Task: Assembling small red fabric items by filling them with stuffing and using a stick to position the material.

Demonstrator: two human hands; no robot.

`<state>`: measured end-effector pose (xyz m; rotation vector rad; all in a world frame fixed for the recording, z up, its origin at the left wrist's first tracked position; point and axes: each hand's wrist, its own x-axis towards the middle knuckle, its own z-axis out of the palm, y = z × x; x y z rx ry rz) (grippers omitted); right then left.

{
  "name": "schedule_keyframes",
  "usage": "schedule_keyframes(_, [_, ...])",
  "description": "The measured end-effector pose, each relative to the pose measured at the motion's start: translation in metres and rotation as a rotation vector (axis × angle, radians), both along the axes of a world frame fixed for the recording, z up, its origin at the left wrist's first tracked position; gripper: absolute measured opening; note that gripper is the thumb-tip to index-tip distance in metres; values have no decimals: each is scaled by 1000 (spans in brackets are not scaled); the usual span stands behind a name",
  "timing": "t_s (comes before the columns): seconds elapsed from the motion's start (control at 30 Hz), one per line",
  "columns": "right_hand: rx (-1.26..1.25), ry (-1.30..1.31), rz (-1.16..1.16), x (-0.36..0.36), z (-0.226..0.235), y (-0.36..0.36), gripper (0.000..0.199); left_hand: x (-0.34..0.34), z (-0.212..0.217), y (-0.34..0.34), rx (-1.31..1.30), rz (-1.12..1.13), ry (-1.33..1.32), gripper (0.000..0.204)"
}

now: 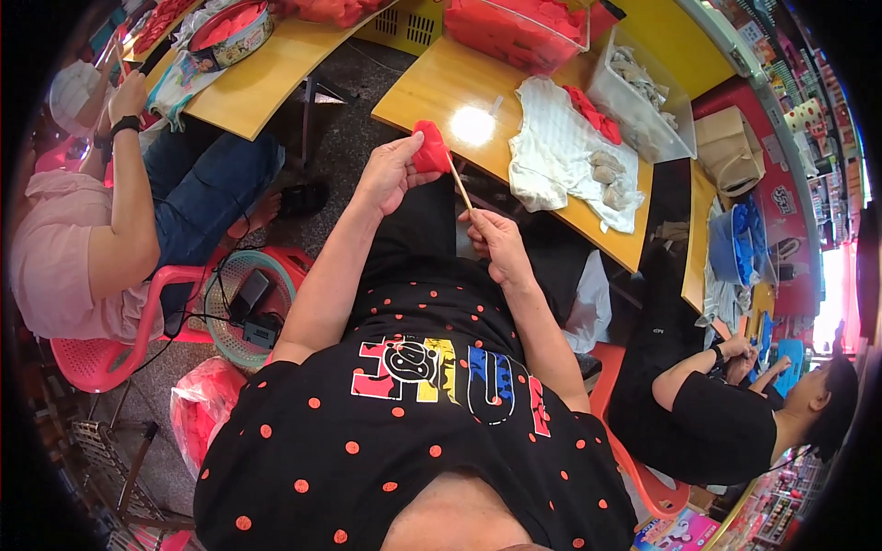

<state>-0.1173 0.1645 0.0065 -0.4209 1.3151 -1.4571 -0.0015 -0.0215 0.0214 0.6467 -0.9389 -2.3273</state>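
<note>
Both hands meet above the lap: the left hand [390,170] pinches a red paper flower [430,149], the right hand [494,241] grips its thin wooden stick [459,188], which slants from lower right up-left to the bloom. Beyond, on the yellow counter [441,87], lie one white cloth [560,151] (red scraps on it) and one clear bin [634,92] of pale pieces.

Black short-sleeved T-shirt [404,441] here, dotted all over with small red spots, a bright multicoloured cartoon print across the chest, and both forearms bare.
</note>
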Motion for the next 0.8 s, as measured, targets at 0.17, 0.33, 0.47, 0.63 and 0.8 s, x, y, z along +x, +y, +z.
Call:
schedule_keyframes(0.17, [29,239,24,-3,1,1,25,6,5,-3,-195,-120,-143,30])
schedule_keyframes(0.33, [35,332,110,-12,-5,3,25,8,3,-10,-25,-121,28,34])
schedule_keyframes(0.47, [41,480,103,-8,-5,3,25,-1,0,3,-31,-114,-49,32])
schedule_keyframes(0.63, [-18,229,14,1,-8,-1,24,3,3,-2,-22,-99,43,33])
schedule_keyframes(0.8, [-10,11,62,4,-4,-1,24,5,-2,-10,19,-50,127,34])
